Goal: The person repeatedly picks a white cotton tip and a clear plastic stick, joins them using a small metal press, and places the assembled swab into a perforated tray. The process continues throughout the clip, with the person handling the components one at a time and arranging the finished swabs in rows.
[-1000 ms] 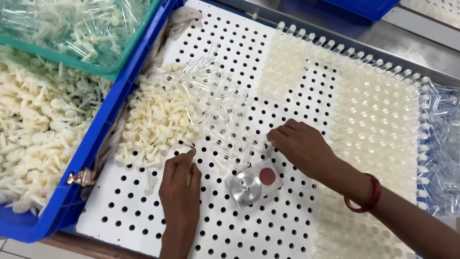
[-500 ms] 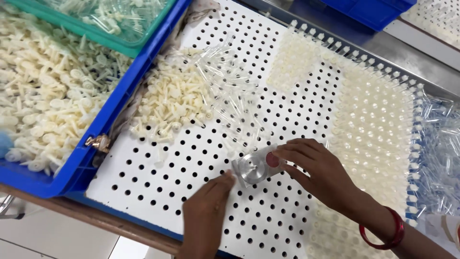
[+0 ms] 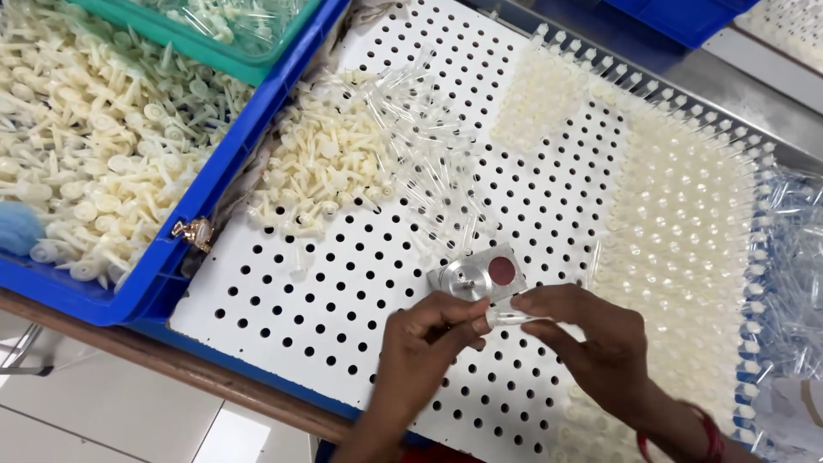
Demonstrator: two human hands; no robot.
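My left hand (image 3: 420,343) and my right hand (image 3: 591,343) meet low over a white perforated board (image 3: 343,291). Between their fingertips they pinch a small clear plastic tube (image 3: 513,318), the left at its near end with what looks like a cream cap. Just beyond the fingers lies a small metal block (image 3: 476,274) with a dark red round spot. A loose heap of cream plastic caps (image 3: 330,167) and clear tubes (image 3: 429,163) lies on the board's upper left. Rows of capped tubes (image 3: 694,240) stand in the board's holes at the right.
A blue bin (image 3: 206,206) full of cream caps sits at the left, with a green tray (image 3: 214,39) of clear tubes on top. A bag of clear tubes (image 3: 789,283) lies at the far right. The wooden table edge (image 3: 171,364) runs below the board.
The view has shifted left and down. My right hand moved down from the metal block with a clear tube, and my left hand came up to meet it.
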